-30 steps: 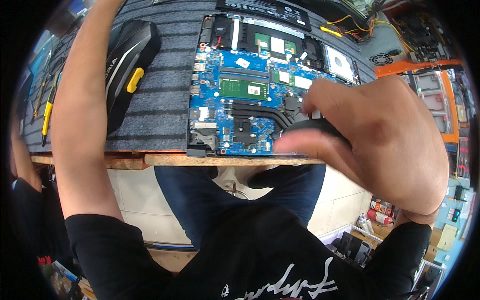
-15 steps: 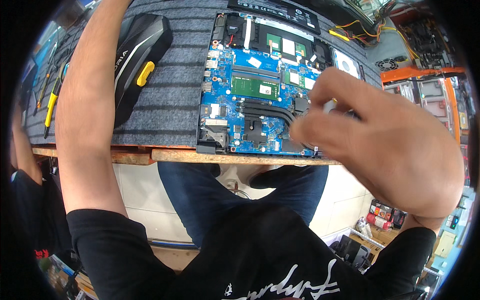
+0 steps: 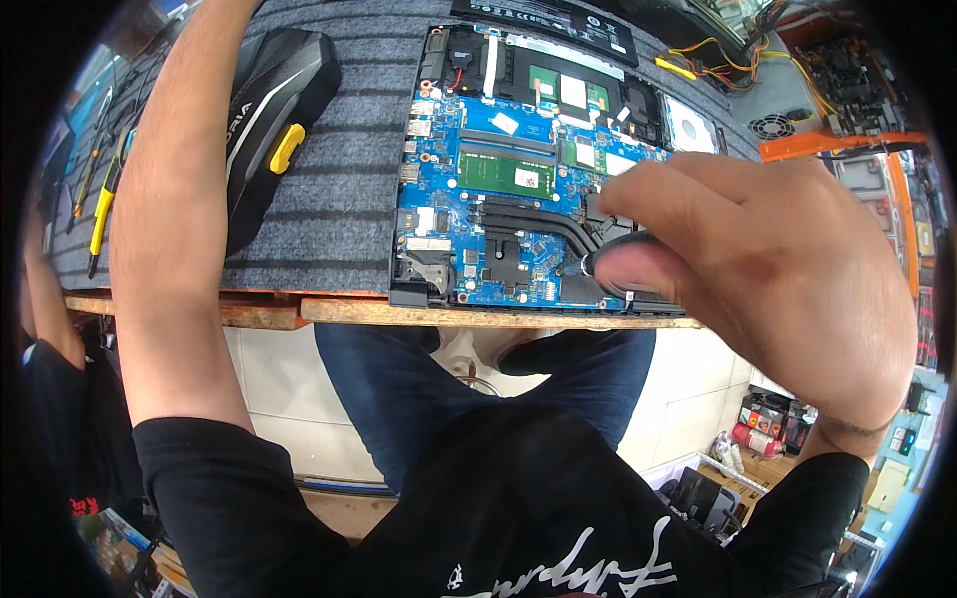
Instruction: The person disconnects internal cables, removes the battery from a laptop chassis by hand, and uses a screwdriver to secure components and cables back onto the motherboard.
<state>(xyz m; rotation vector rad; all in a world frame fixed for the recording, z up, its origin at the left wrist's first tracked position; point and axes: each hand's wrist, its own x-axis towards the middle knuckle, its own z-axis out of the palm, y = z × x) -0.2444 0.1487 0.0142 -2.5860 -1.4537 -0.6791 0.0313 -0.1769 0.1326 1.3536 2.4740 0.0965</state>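
Right hand (image 3: pixel 758 269) shifted lower over laptop (image 3: pixel 498 169), fingers pinched round dark tool (image 3: pixel 613 261). Left hand out of view, arm stretched up across mat (image 3: pixel 349 199).

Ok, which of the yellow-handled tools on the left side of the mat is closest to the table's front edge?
The yellow-handled screwdriver lying furthest left, beside the left forearm, its black tip nearest the wooden table edge. The yellow piece on the black case sits farther back on the grey mat.

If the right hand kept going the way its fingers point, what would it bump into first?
The right hand points left, pinching a dark tool. It would probably first meet the black heat pipes on the blue circuit board, though depth is unclear.
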